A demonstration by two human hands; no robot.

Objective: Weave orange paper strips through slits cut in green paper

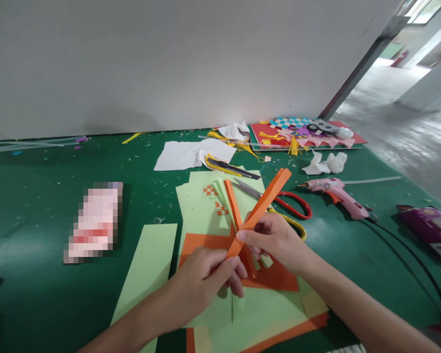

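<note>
My left hand [215, 272] pinches the lower end of an orange paper strip [268, 196], which slants up to the right. Higher up, the fingers of my right hand [274, 238] close on the same strip where it crosses other strips. Another orange strip [233, 203] and several light green paper strips [224, 196] stand up behind it, near my right fingers. Below both hands lies an orange paper sheet [279, 279] on light green sheets [202, 215]. Two small orange-and-white checked woven pieces [221, 209] rest on the green paper. My palms hide part of the strips.
Red-handled scissors [294, 203] and a yellow handle [297, 228] lie right of the paper. Behind are a utility knife [233, 168] and white tissue [183, 154]. A pink glue gun [334, 193] with a black cord and a purple object [428, 225] are at right. A green strip [147, 269] lies left.
</note>
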